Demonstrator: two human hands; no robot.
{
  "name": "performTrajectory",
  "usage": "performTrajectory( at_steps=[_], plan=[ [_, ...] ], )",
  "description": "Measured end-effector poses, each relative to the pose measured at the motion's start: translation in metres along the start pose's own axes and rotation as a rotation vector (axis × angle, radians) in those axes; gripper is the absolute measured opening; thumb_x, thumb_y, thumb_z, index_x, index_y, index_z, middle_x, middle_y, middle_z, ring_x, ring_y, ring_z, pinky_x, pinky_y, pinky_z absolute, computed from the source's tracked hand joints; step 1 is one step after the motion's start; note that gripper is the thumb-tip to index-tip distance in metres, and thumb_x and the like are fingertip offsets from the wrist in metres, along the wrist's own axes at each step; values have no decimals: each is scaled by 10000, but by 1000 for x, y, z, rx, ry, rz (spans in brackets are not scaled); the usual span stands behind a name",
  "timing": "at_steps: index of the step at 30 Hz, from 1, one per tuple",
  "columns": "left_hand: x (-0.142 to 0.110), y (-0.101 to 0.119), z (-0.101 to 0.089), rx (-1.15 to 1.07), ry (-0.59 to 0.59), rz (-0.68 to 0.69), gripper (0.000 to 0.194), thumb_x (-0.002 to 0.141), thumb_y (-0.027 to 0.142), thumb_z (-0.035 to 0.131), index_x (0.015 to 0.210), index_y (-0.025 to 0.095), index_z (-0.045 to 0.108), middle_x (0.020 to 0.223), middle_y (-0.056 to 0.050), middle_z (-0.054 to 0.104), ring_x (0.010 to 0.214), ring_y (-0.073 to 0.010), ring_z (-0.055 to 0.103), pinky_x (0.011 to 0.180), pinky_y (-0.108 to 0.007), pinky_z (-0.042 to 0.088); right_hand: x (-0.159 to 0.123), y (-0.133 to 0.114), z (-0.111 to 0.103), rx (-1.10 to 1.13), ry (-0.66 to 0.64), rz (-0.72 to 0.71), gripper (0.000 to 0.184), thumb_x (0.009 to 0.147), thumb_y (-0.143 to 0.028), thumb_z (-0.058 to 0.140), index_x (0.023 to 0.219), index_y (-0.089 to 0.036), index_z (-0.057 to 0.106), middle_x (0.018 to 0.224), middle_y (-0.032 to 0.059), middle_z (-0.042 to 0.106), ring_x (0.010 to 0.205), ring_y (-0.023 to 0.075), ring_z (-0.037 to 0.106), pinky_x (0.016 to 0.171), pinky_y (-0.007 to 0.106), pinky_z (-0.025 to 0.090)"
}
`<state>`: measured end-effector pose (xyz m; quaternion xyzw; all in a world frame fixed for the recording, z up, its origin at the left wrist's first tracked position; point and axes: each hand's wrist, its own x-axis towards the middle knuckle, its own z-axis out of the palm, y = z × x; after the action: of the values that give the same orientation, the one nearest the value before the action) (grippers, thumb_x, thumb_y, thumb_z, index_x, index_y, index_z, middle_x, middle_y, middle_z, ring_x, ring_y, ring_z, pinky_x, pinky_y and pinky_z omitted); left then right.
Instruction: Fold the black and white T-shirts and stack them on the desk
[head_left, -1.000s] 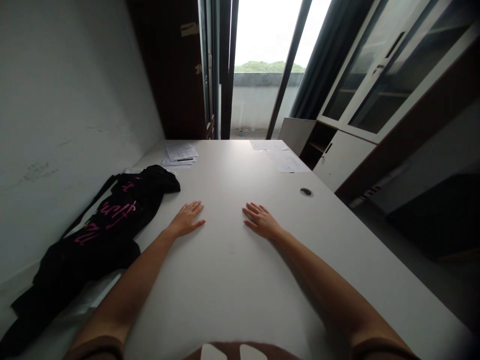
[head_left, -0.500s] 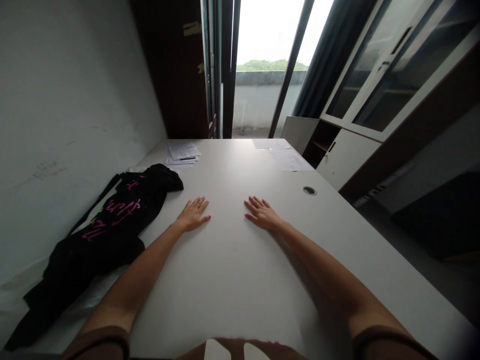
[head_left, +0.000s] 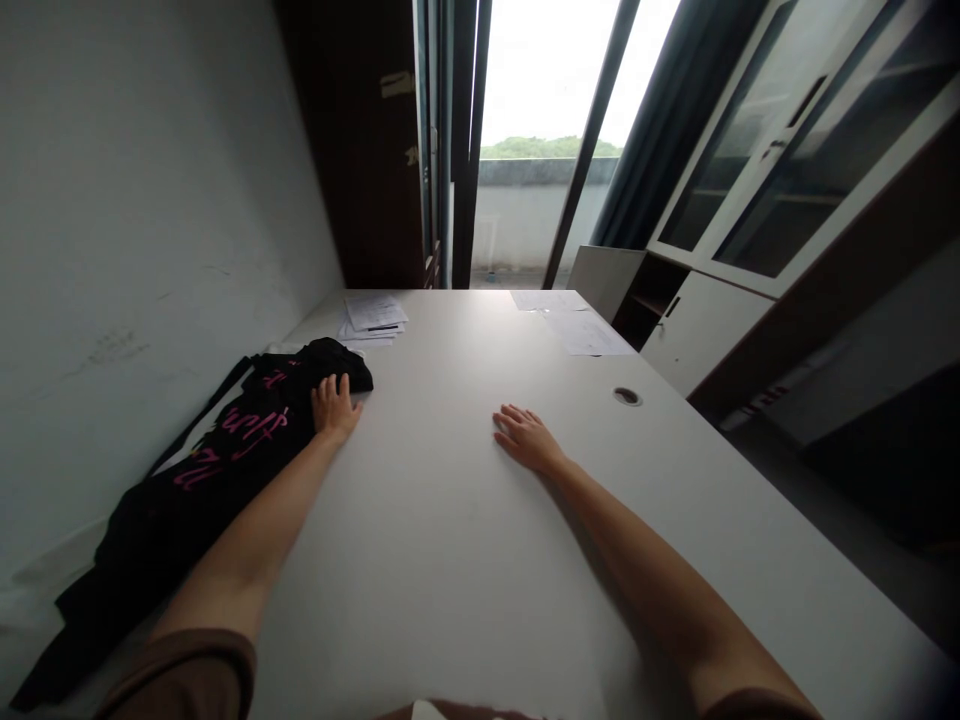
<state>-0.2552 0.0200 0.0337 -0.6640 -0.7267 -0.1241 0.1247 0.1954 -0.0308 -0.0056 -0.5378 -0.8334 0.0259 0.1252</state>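
My left hand is at the right edge of a black cloth item with pink lettering, fingers apart over the fabric near its far end. The item looks like a garment or a bag and lies crumpled along the left side of the white table. On the middle of the tabletop my right hand rests palm down, fingers stretched out, holding nothing.
Stacked papers with a dark pen-like object lie at the far left. More paper sheets are at the far right, beyond a round cable hole. A wall borders the left, a white cabinet the right.
My left hand has moved left from the bare tabletop to the black cloth item. My right hand stays on the table in nearly the same place. The view has shifted slightly.
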Motion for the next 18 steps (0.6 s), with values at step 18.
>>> performTrajectory(
  at_steps=[18],
  plan=[
    [6,245,-67,-1078,-348,106,257,1006,243,466,890,151,676,846,-68,713,835,-180,676,801,-267,493,34,-75,9,1203,180,149,515,958,-572,544,1338,-236,630,1221,62,720,1135,252,661,1021,414,519]
  ],
)
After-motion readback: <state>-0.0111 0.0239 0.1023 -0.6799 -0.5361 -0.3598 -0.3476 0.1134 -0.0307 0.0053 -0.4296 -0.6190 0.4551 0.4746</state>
